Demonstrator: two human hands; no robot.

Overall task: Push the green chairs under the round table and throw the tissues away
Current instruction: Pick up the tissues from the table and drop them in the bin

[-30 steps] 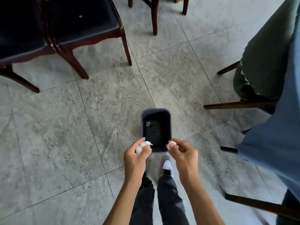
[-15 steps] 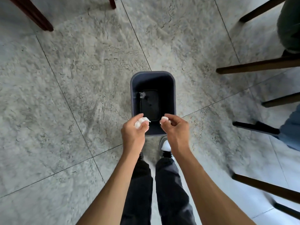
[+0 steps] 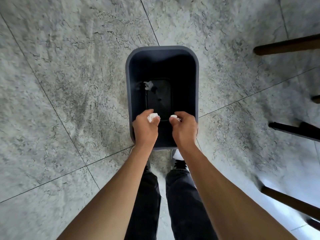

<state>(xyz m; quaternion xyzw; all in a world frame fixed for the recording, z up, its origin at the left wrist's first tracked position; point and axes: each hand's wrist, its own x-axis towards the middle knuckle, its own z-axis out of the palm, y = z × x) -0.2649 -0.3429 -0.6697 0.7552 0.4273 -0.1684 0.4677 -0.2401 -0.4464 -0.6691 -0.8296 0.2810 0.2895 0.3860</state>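
A dark grey rectangular bin point(image 3: 128, 94) stands on the tiled floor straight below me. My left hand point(image 3: 145, 130) is shut on a crumpled white tissue point(image 3: 152, 117) above the bin's near end. My right hand point(image 3: 185, 131) is shut on a second white tissue point(image 3: 173, 116), beside the left hand and also over the bin's opening. A small crumpled scrap point(image 3: 148, 85) lies at the bottom of the bin. No green chair seat or round table top is in view.
Brown wooden chair legs point(image 3: 285, 45) and a dark leg point(image 3: 292, 129) reach in from the right edge. Another wooden leg point(image 3: 290, 201) is at the lower right. My legs in dark trousers and a shoe point(image 3: 178, 155) stand just behind the bin. Grey marbled floor tiles point(image 3: 60, 84) surround it.
I have come closer and leaned over the bin, which now looks larger. Both hands, still holding the tissues, have moved from its near rim to over its opening.
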